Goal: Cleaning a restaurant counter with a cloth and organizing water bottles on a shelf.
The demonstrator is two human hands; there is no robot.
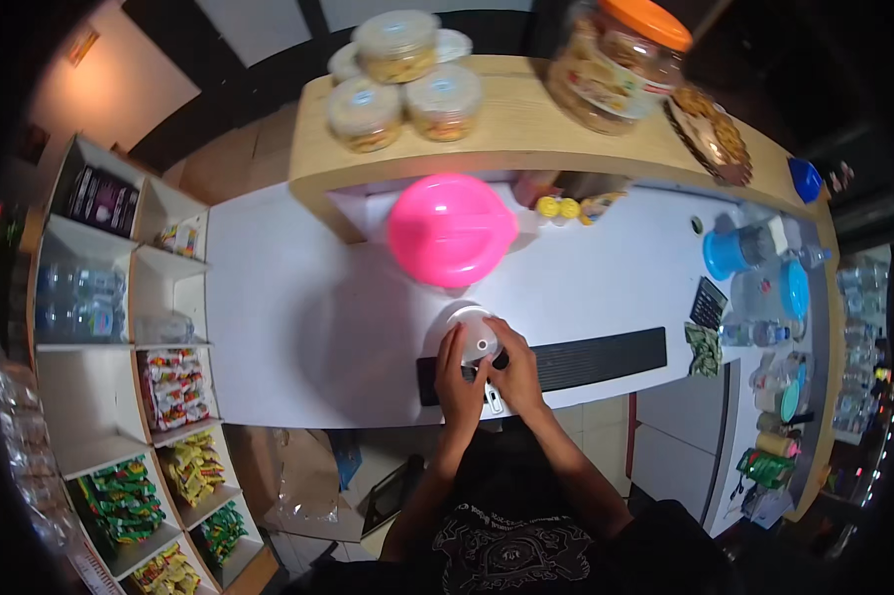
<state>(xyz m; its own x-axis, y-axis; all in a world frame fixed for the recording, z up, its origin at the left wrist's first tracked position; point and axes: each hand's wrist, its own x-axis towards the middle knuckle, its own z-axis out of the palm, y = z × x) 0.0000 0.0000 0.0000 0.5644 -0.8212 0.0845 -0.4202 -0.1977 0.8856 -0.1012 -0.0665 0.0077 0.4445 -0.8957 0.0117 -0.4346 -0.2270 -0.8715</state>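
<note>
Close in front of me, both hands curve around a small round white thing with a hole at its middle (pixel 480 344); its kind I cannot make out. My left hand (pixel 457 380) grips its left side, and my right hand (pixel 515 373) holds the right side, thumbs close together at the near edge. A narrow white piece with a slot (pixel 494 399) shows just below the thumbs; whether it is joined to the round thing I cannot tell. Behind the hands stands a bright pink round-topped container (pixel 452 230), apart from them. Under the hands runs a black ribbed mat (pixel 601 363).
A wooden shelf (pixel 511 71) holds clear tubs (pixel 397 48) and an orange-lidded jar (pixel 620 64). Left stands a compartment rack (pixel 90 416) with snack packets and bottles. On the white counter's (pixel 269 297) right lie a calculator (pixel 707 302), a crumpled green cloth-like piece (pixel 704 349) and blue-lidded containers (pixel 793 288).
</note>
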